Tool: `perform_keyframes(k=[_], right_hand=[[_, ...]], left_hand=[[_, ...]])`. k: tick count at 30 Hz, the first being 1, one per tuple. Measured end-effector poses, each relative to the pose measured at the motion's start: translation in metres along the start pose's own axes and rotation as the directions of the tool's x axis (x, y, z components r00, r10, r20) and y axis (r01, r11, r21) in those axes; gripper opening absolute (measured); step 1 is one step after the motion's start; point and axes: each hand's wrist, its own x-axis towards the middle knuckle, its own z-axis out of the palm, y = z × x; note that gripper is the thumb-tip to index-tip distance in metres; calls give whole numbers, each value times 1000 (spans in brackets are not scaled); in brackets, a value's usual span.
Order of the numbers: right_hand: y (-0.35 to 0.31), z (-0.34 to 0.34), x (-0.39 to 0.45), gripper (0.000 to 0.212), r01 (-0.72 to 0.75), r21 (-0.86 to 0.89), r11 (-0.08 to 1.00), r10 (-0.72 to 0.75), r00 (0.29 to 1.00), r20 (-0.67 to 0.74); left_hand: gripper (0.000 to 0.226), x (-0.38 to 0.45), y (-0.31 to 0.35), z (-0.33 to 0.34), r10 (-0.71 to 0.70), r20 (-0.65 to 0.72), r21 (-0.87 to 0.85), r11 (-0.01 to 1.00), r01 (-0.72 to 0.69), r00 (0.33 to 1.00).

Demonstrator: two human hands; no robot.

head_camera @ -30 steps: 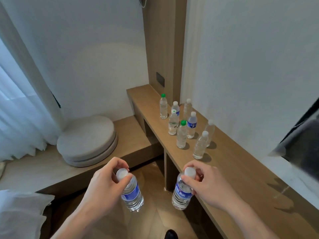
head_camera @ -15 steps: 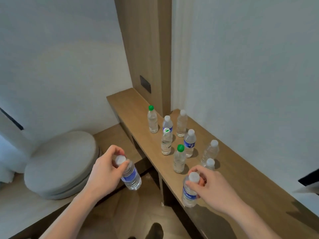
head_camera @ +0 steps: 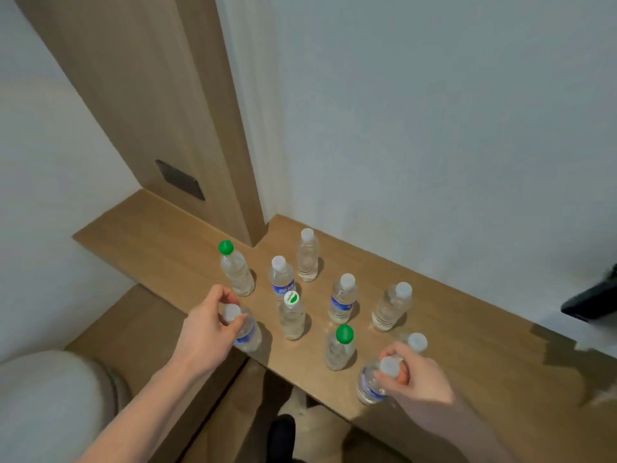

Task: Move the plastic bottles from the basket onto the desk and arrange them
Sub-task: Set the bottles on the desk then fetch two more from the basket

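My left hand [head_camera: 208, 332] grips a clear blue-labelled bottle [head_camera: 248, 337] by its white cap, at the front left edge of the wooden desk [head_camera: 467, 345]. My right hand [head_camera: 417, 379] grips a second blue-labelled bottle [head_camera: 369, 385] by its cap near the desk's front edge. Several other clear bottles stand upright on the desk, among them a green-capped bottle [head_camera: 339, 349] between my hands and another green-capped bottle [head_camera: 235, 269] further back. One white-capped bottle [head_camera: 417, 342] is partly hidden behind my right hand. No basket is in view.
A wooden wall panel [head_camera: 160, 111] with a dark socket plate [head_camera: 180, 178] rises behind the desk. A round grey cushion [head_camera: 50, 406] lies on a lower wooden platform [head_camera: 133, 319] at the left. A dark object [head_camera: 594, 302] juts in at the right edge. A shoe tip [head_camera: 282, 436] shows below.
Both hands have moved forward and up with their bottles, from over the floor to the desk. The view has come closer to the desk and turned right.
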Motion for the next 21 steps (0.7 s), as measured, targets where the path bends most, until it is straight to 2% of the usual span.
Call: perform_keyframes(k=[3,8,14,21], right_hand=[[-7,16,8,12,-102,-4,995,102,994,-46],[-23,35,17,19,-237,1,972,235,964,-125],[-29,48,18,16,-297,44,954,300,934,-194],[-36,54,14,27,-342,100,934,356,905,-232]], left_hand=[[32,43,-21,4,53,77,17,998,-54,996],[30,90,-35,10,128,167,34,990,-135,978],[31,108,-36,18,169,181,73,980,-184,969],[27,117,-39,13,219,276,85,964,-251,936]])
